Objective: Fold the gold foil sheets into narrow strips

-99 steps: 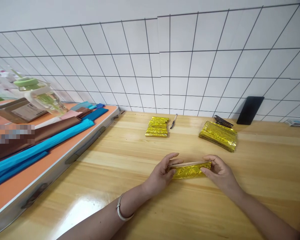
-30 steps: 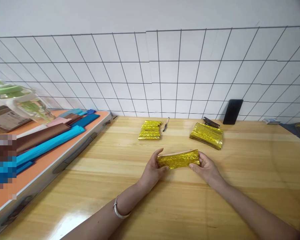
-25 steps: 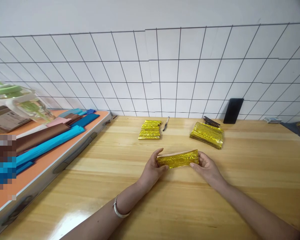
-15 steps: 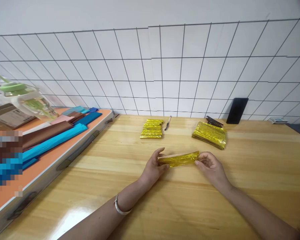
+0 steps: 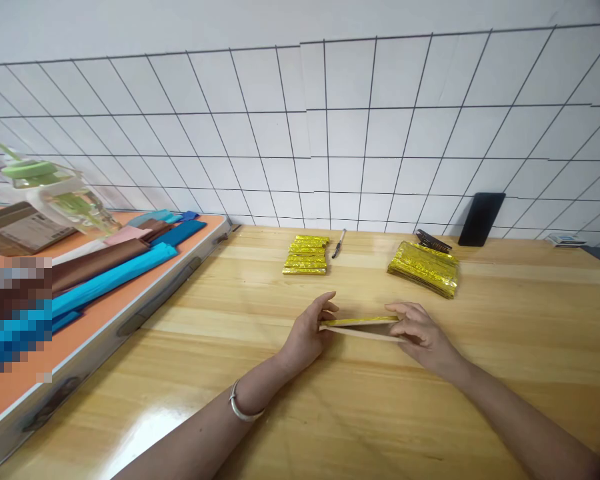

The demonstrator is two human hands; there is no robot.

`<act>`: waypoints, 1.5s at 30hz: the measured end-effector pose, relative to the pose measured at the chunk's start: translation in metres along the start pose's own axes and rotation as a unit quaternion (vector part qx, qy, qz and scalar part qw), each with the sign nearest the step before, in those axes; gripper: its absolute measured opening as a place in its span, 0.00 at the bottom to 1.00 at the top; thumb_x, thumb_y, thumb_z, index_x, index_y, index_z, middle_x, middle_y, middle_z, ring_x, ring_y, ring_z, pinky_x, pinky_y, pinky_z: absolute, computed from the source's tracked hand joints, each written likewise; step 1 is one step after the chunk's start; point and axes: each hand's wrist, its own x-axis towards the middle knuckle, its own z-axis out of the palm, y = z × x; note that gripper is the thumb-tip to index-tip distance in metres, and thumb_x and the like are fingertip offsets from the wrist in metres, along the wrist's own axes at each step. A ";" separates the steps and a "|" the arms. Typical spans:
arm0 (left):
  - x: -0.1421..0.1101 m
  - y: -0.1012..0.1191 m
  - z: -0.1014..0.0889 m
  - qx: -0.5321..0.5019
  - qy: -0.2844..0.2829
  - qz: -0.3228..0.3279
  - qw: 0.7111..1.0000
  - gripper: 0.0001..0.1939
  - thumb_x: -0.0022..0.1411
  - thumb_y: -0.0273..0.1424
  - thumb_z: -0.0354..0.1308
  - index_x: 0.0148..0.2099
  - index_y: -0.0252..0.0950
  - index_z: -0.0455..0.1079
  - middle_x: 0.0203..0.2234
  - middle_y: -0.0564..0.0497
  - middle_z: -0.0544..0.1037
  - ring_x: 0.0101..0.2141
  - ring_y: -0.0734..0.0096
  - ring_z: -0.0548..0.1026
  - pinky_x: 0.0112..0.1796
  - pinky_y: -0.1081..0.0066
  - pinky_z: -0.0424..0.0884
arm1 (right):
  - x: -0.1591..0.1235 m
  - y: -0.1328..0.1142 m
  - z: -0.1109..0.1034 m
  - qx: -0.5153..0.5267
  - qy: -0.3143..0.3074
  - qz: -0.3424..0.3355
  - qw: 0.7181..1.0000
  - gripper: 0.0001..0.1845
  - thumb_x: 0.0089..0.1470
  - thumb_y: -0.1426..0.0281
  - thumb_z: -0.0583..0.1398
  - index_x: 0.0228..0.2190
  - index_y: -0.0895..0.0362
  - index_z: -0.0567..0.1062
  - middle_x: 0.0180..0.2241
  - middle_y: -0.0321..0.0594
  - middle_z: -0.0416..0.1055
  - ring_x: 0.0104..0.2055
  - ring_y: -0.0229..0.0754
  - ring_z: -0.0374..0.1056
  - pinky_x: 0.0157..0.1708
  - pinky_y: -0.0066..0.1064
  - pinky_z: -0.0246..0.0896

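Observation:
Between my hands, above the wooden table (image 5: 280, 413), is a piece of gold foil paper (image 5: 360, 321), seen nearly edge-on with a pale strip or underside (image 5: 363, 333) along its near side. The gold and pale edges meet at the left and spread apart toward the right. My left hand (image 5: 313, 330) pinches the left end, with its index finger raised. My right hand (image 5: 423, 333) grips the right end, fingers bent around the two edges. Farther back lie a row of narrow gold foil strips (image 5: 306, 255) and a thicker stack of gold foil sheets (image 5: 423, 268).
A pen (image 5: 339, 244) lies beside the foil strips. Behind the stack are a black clip-like object (image 5: 434, 241) and a dark phone-like slab (image 5: 481, 219) leaning on the tiled wall. At left, an orange-topped surface (image 5: 130, 293) bears folded cloths, a box and a green-lidded bottle (image 5: 55, 190).
The foil paper has turned from showing its gold face to nearly edge-on, and a gap now shows between its edges. My right hand's fingers have shifted over its right end.

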 end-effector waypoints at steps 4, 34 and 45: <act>-0.001 0.001 -0.007 0.082 -0.047 0.038 0.995 0.43 0.42 0.11 0.48 0.61 0.43 0.50 0.45 0.49 0.68 0.41 0.71 0.70 0.44 0.67 0.69 | 0.002 0.000 0.000 -0.042 -0.046 -0.026 0.998 0.06 0.52 0.72 0.58 0.34 0.54 0.74 0.51 0.45 0.63 0.55 0.49 0.54 0.50 0.44 0.55; -0.002 0.008 -0.009 0.114 -0.069 0.027 0.991 0.40 0.48 0.16 0.54 0.61 0.41 0.48 0.51 0.44 0.65 0.48 0.65 0.68 0.47 0.63 0.66 | 0.003 -0.024 -0.005 -0.163 -0.088 -0.065 0.981 0.15 0.51 0.69 0.59 0.42 0.51 0.74 0.59 0.43 0.54 0.60 0.55 0.48 0.54 0.51 0.54; 0.006 0.048 -0.042 0.267 -0.209 0.107 0.935 0.05 0.57 0.27 0.56 0.37 0.36 0.65 0.36 0.49 0.69 0.37 0.69 0.68 0.38 0.71 0.66 | 0.003 -0.018 -0.004 -0.151 -0.089 -0.068 0.982 0.15 0.51 0.69 0.59 0.43 0.52 0.74 0.57 0.44 0.56 0.59 0.54 0.49 0.53 0.50 0.55</act>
